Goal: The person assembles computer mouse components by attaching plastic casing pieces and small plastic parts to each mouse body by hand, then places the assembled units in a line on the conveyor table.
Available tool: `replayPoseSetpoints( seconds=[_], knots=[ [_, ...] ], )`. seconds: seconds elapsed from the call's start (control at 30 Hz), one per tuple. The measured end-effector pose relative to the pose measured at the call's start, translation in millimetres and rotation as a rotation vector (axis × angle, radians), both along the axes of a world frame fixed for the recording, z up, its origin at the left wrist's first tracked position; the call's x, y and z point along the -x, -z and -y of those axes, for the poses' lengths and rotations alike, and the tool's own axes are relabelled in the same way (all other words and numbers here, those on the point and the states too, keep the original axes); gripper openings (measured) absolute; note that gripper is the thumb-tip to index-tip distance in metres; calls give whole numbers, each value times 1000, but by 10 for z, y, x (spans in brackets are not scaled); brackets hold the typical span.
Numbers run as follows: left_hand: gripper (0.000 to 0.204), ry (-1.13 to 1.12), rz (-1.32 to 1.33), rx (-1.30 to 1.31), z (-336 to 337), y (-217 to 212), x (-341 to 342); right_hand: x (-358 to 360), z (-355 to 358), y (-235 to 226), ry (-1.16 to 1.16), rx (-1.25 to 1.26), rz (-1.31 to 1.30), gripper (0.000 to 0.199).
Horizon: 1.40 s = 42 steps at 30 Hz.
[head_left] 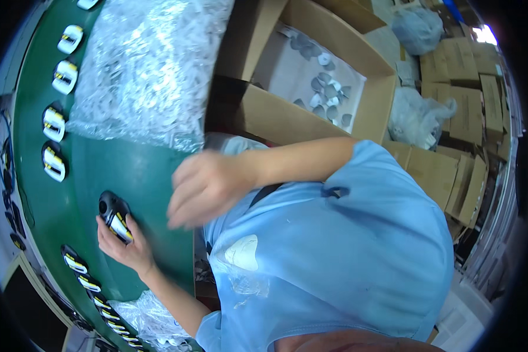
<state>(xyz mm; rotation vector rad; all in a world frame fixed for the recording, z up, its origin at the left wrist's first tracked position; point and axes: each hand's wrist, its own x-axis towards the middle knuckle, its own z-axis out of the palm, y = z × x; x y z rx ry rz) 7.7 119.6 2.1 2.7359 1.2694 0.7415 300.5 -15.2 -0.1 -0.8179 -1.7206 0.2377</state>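
My left hand (127, 249) grips a black, rounded device (115, 217) over the green table (152, 170). A dark round part shows at the device's far end, and a white and yellow panel lies along it. My fingers and thumb wrap its near sides. To the right, near the table's edge, my right hand (202, 189) is smeared by motion. Its fingers look curled, but whether anything is in them does not show. Similar white, black and yellow pieces (54, 124) stand spaced out at the far left, and a tighter row (89, 283) runs along the lower left.
A large clear plastic bag of pieces (149, 64) covers the table's upper part. Another plastic bag (149, 314) lies below. An open cardboard box (311, 120) holds grey and white pieces. Stacked cartons (460, 111) stand at the right. A dark monitor (32, 305) is at lower left.
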Motion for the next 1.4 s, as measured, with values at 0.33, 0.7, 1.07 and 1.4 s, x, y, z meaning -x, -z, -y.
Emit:
replayPoseSetpoints(
  seconds=[0.33,0.7,1.07,1.4],
  knots=[
    [67,9,-83,2,-24,24,11,-2824,2775,2119,1013,1199,544,26],
    [70,-30,-2,155,182,-121,91,-2468,2102,1508,1201,828,-454,30],
    [68,68,89,174,187,-123,24,213,-618,-233,-330,773,-603,34],
    [70,50,259,247,195,-75,129,299,-1117,-329,-183,541,476,36]
  ],
)
